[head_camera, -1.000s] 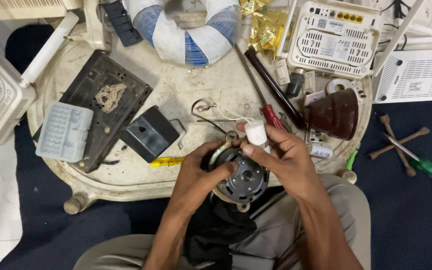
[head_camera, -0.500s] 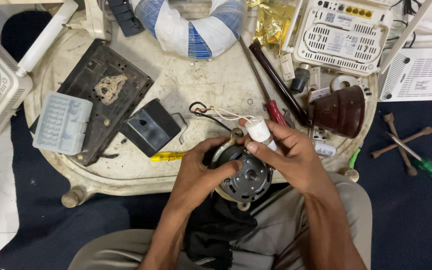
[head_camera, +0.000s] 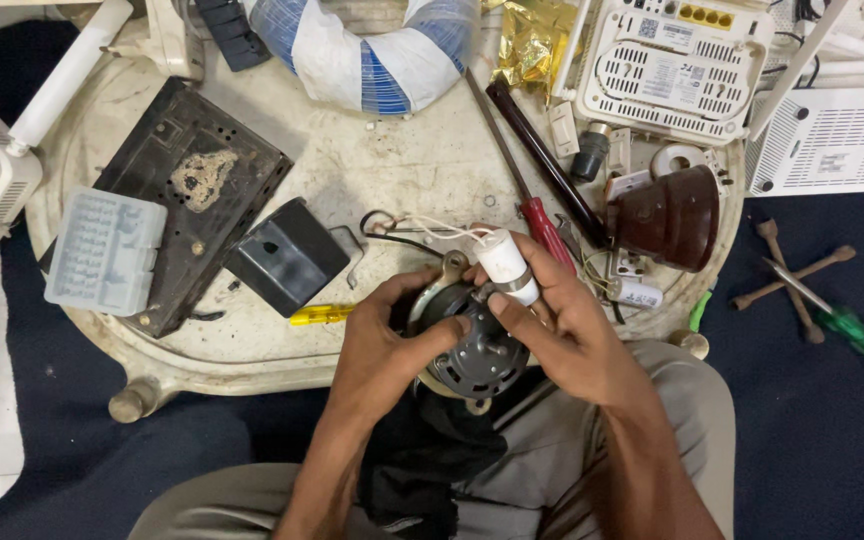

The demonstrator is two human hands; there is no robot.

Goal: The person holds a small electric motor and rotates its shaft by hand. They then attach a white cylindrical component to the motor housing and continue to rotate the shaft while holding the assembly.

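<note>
While the small round motor (head_camera: 477, 345) rests on the person's lap at the near edge of the low round table (head_camera: 392, 170), both hands close around it. The left hand (head_camera: 377, 350) cups its left side, thumb laid across the dark vented face. The right hand (head_camera: 572, 335) pinches a white cylinder (head_camera: 505, 265), probably a capacitor, between thumb and fingers just above the motor; thin white wires (head_camera: 432, 228) run from its top toward the table.

Just beyond lie a red-handled screwdriver (head_camera: 542, 225) and a long dark rod (head_camera: 542, 160), with a brown dome-shaped cover (head_camera: 667, 215) to the right. A black box (head_camera: 287, 255), a yellow tool (head_camera: 320, 314) and a grey plastic case (head_camera: 104, 250) sit to the left.

The likeliest trouble, as I judge it: those wires look thin, so a tug on the cylinder could snap or pull them loose. The motor is propped only on cloth and one hand, so it could roll off the lap if that grip loosens.
</note>
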